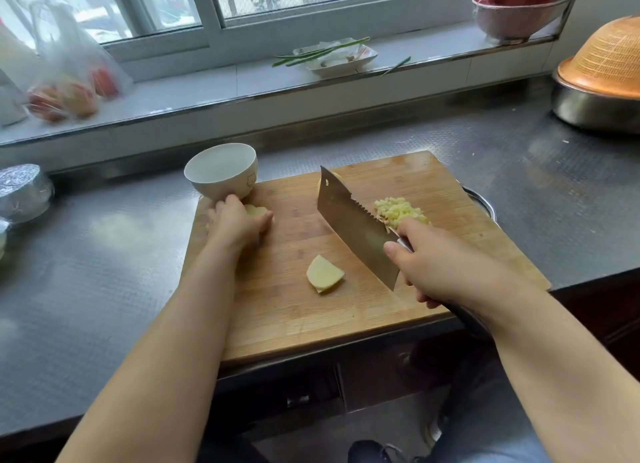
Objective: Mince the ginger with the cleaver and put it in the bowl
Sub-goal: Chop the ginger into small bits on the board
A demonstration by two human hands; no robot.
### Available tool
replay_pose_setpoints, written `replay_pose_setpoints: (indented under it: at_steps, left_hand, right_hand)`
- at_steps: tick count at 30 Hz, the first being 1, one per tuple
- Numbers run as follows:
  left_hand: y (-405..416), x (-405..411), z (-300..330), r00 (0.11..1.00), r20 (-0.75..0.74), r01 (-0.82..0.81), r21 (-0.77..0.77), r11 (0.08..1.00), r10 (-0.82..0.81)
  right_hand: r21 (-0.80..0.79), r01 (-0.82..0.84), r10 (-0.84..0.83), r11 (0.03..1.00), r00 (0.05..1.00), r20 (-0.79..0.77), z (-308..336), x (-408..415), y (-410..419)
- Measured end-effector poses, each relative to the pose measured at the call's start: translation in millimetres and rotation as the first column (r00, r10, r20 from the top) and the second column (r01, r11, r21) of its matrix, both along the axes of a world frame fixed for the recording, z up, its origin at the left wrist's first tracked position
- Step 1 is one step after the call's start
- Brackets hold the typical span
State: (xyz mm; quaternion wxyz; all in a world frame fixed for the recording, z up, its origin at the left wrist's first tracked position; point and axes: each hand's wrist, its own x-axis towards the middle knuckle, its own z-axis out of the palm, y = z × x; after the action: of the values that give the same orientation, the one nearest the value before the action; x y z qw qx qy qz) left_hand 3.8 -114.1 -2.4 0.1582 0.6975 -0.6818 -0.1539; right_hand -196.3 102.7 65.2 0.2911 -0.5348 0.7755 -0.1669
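A wooden cutting board [408, 182] lies on the dark counter. My right hand [446, 265] grips the handle of the cleaver [353, 223], its blade raised over the board's middle and pointing away from me. A pile of minced ginger [398, 210] sits just beyond that hand. A few stacked ginger slices [325, 275] lie near the board's centre. My left hand [235, 223] holds a ginger chunk [257, 211] at the board's left edge. The empty white bowl [221, 170] stands right behind that hand, on the board's far left corner.
A steel basin with an orange colander [602, 81] stands at the far right. Foil-covered containers [22, 189] are at the left. On the windowsill are a bag of fruit [69, 92], a white dish with scallions [336, 55] and stacked pink bowls [519, 12].
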Motion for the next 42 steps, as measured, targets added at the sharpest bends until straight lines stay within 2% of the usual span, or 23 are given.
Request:
replay_pose_setpoints:
  at_steps: [4, 6, 11, 17, 20, 23, 25, 27, 28, 30, 33, 36, 38, 40, 42]
  left_hand:
    - [0.7, 3.2, 2.9, 0.993, -0.040, 0.117, 0.099, 0.988, -0.114]
    - [7.0, 5.6, 3.5, 0.986, 0.015, 0.163, 0.099, 0.982, -0.165]
    - [22.2, 11.8, 5.7, 0.937, 0.216, 0.287, -0.019, 0.958, -0.276]
    - [17.6, 19.0, 16.6, 0.879, 0.324, 0.373, -0.014, 0.928, -0.349]
    - [28.5, 19.9, 25.6, 0.900, 0.202, 0.390, 0.027, 0.920, -0.387]
    - [43.6, 20.8, 29.6, 0.885, 0.140, 0.457, -0.082, 0.886, -0.444]
    - [55.4, 16.6, 36.6, 0.861, -0.068, 0.497, -0.103, 0.862, -0.505]
    - [72.7, 6.1, 44.3, 0.787, -0.359, 0.538, 0.000, 0.843, -0.502]
    - [81.4, -0.5, 44.2, 0.761, -0.447, 0.548, 0.055, 0.835, -0.470]
    - [95.7, -13.7, 35.3, 0.772, -0.493, 0.514, 0.113, 0.850, -0.402]
    - [110.6, -26.0, 12.5, 0.859, -0.388, 0.397, 0.095, 0.913, -0.333]
    - [120.1, -25.4, -1.3, 0.921, -0.176, 0.358, 0.032, 0.933, -0.347]
    - [124.1, -19.5, 2.2, 0.910, -0.060, 0.415, 0.089, 0.905, -0.411]
    - [126.8, -14.3, 9.4, 0.881, -0.047, 0.472, 0.156, 0.868, -0.471]
    - [130.0, -11.9, 10.3, 0.867, -0.001, 0.493, 0.138, 0.859, -0.498]
  right_hand:
    - [0.003, -0.002, 0.002, 1.000, 1.000, 0.003, -2.2, -3.5, 0.8]
    - [-0.001, -0.001, 0.001, 1.000, 1.000, -0.001, -3.4, -4.5, 0.9]
    - [-0.017, 0.004, -0.004, 1.000, 1.000, 0.001, -6.5, -6.1, 1.1]
    - [-0.017, 0.002, -0.002, 1.000, 1.000, 0.005, -6.7, -6.4, 0.2]
    - [-0.014, 0.001, 0.000, 1.000, 1.000, 0.012, -6.7, -6.5, 0.3]
    - [-0.012, 0.003, -0.003, 1.000, 1.000, 0.024, -6.7, -6.8, 0.0]
    - [-0.007, 0.008, -0.008, 1.000, 1.000, 0.029, -6.8, -8.1, -0.7]
    - [-0.003, 0.013, -0.013, 1.000, 0.999, 0.033, -6.8, -9.4, -1.6]
    - [-0.002, 0.014, -0.014, 1.000, 0.999, 0.036, -6.7, -9.8, -1.9]
    - [-0.005, 0.016, -0.016, 1.000, 0.999, 0.043, -6.3, -10.1, -1.7]
    - [-0.006, 0.014, -0.014, 1.000, 0.999, 0.039, -6.1, -9.3, -1.1]
    - [-0.002, 0.015, -0.015, 1.000, 0.999, 0.041, -6.3, -8.6, -0.8]
    - [-0.004, 0.012, -0.012, 1.000, 0.999, 0.043, -5.5, -8.4, -0.9]
    - [-0.012, -0.002, 0.002, 1.000, 0.999, 0.042, -4.5, -8.1, -0.3]
    - [-0.029, -0.022, 0.022, 0.999, 0.999, 0.023, -4.2, -6.6, -0.1]
